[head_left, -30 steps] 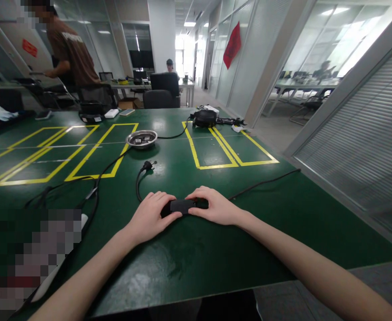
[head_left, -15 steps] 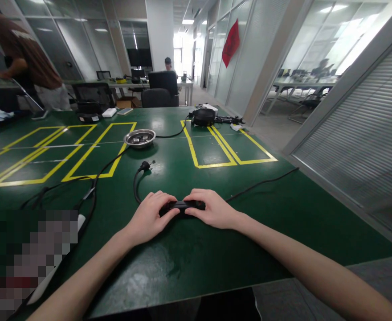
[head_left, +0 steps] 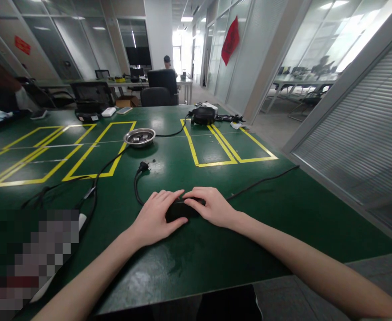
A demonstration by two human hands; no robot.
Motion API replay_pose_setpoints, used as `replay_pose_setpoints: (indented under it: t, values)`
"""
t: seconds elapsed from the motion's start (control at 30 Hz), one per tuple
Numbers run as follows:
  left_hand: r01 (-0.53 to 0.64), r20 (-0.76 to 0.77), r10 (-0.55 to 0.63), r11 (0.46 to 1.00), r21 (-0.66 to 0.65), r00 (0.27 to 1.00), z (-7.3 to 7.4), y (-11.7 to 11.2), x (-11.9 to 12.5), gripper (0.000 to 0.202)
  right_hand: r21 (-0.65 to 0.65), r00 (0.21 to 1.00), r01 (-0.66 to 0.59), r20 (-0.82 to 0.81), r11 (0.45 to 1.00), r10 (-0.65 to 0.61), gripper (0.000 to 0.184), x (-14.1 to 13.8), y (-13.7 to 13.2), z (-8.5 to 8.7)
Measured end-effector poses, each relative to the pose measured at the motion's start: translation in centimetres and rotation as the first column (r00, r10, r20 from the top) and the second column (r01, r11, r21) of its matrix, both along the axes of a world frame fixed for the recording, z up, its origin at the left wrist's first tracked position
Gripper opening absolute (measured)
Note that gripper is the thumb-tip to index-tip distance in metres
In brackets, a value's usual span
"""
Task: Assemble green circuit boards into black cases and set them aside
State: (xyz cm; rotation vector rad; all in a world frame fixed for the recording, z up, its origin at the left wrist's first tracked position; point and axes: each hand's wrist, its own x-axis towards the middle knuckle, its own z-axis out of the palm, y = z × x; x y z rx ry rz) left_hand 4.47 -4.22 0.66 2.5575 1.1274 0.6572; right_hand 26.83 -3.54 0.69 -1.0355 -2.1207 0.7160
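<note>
A black power adapter lies on the green table in front of me, partly covered by my fingers. A thick cord with a plug at its end runs from its left side, and a thin cable leads off to the right. Round the left end of the adapter is my left hand, fingers over the top and thumb spread along the near side. My right hand grips the right end, its thumb and fingertips on the upper edge.
A metal bowl with small metal parts stands beyond the plug. Yellow tape outlines mark the table. Farther back lies a black device. A power strip, partly pixelated, and dark cables lie at left. A person sits in the background.
My left hand has shifted slightly right and opened wider, thumb now farther from the fingers. The adapter shows more of its near face. The person at far left has moved mostly out of view.
</note>
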Motion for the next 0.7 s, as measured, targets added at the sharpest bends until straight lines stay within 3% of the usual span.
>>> replay_pose_setpoints:
  t: [0.07,0.2,0.3,0.33,0.4,0.47,0.57,0.7]
  values:
    - [0.038,-0.004,-0.038,0.996,0.078,0.999,-0.2,0.1,-0.2,0.065,-0.128,0.994,0.027,-0.099,0.991,-0.04,0.016,0.0,0.0,0.1]
    - [0.116,-0.013,-0.116,0.959,0.259,0.993,-0.2,0.4,-0.5,0.042,-0.383,0.959,-0.025,-0.268,0.923,-0.086,0.037,0.3,0.6,-0.1]
    - [0.185,-0.053,-0.178,0.922,0.341,0.983,0.0,0.4,-0.5,0.034,-0.503,0.968,-0.088,-0.247,0.86,-0.046,0.038,0.6,0.9,-0.1]
    - [0.191,-0.068,-0.179,0.917,0.349,0.982,0.1,0.3,-0.5,0.034,-0.5,0.977,-0.085,-0.211,0.862,-0.026,0.036,0.7,0.9,-0.1]
    - [0.187,-0.096,-0.164,0.921,0.342,0.982,0.3,0.3,-0.4,0.033,-0.372,0.992,-0.073,-0.124,0.925,0.028,0.031,1.0,0.7,0.2]
    - [0.178,-0.107,-0.151,0.929,0.324,0.983,0.4,0.2,-0.4,0.032,-0.117,0.994,-0.108,-0.016,0.987,0.107,0.026,1.2,0.4,0.4]
    - [0.147,-0.081,-0.128,0.943,0.3,0.988,0.4,0.3,-0.5,0.03,0.18,0.969,-0.209,0.175,0.961,0.177,0.032,1.5,0.2,0.3]
    - [0.112,-0.019,-0.111,0.951,0.29,0.994,0.3,0.3,-0.6,0.033,0.304,0.941,-0.254,0.298,0.918,0.162,0.028,1.7,0.3,0.0]
